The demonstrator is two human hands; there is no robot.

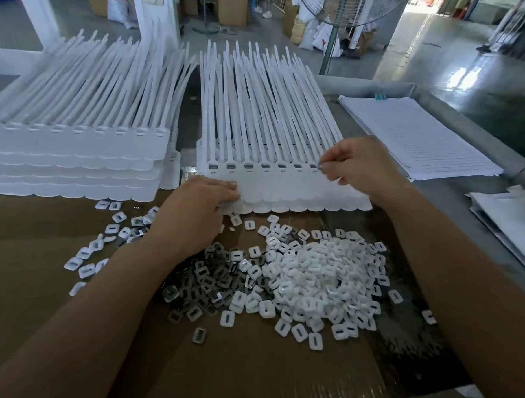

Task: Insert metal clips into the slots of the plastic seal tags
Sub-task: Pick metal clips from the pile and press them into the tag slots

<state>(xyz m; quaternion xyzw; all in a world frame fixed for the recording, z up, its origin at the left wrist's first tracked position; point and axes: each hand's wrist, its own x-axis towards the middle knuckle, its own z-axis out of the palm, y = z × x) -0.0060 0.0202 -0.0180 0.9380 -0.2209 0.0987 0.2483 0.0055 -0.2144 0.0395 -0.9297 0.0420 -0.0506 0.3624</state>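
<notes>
While within slots [282,166], metal clips [213,167].

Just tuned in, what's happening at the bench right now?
A person is filling a row of seal tags. The left hand holds the row's near edge; the right hand pinches a clip at a slot near its right end. On the cardboard lie loose clips and white caps.

The person's left forearm [100,300] and right forearm [462,267] are both bare along all their visible length, from the lower edge of the view to the wrists. The left grip [199,209] and the right grip [361,170] are bare as well, fingers and knuckles uncovered. The nails on the left grip look short and plain, though they show too small to be certain.
</notes>
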